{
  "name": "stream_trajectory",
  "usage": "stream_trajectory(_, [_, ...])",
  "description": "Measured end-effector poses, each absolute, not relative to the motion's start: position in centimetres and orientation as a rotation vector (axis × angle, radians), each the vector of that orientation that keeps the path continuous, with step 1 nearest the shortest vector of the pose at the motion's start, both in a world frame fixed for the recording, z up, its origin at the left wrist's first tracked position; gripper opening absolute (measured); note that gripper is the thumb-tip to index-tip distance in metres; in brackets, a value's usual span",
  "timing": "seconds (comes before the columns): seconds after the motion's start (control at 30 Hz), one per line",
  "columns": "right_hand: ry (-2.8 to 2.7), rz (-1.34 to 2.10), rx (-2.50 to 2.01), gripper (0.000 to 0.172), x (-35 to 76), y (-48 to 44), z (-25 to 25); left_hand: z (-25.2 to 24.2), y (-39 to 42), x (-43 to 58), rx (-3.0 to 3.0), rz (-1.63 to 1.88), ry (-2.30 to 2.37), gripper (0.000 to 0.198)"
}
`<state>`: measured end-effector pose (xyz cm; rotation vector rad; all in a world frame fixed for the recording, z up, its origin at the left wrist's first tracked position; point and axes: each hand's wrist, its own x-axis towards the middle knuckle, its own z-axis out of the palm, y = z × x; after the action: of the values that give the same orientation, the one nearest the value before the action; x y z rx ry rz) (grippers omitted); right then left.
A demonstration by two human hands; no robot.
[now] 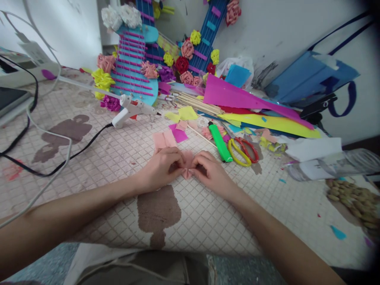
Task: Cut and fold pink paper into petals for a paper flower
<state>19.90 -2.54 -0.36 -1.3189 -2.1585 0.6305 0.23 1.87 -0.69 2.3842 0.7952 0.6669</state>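
My left hand [162, 168] and my right hand [209, 170] meet at the middle of the patterned tablecloth [190, 213]. Both pinch a small folded piece of pale pink paper [187, 161] between their fingertips. Part of the paper is hidden by my fingers. More pink paper squares [165, 139] and a magenta scrap [179, 133] lie just beyond my hands.
A white glue gun [130, 109] with a black cord lies at the back left. A green marker [221, 143] and yellow-red scissors [242, 151] lie right of my hands. Coloured paper sheets [252, 107], wooden sticks [196, 103] and blue guitar-shaped crafts with paper flowers [135, 67] fill the back.
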Motion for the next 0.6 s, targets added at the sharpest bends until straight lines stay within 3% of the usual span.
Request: stream_trajectory(0.6, [-2.194,0.725,-1.278,0.007,20.6,-2.3,0.1,0.4,1.5,-0.5,2.321,0.664,0.716,0.009])
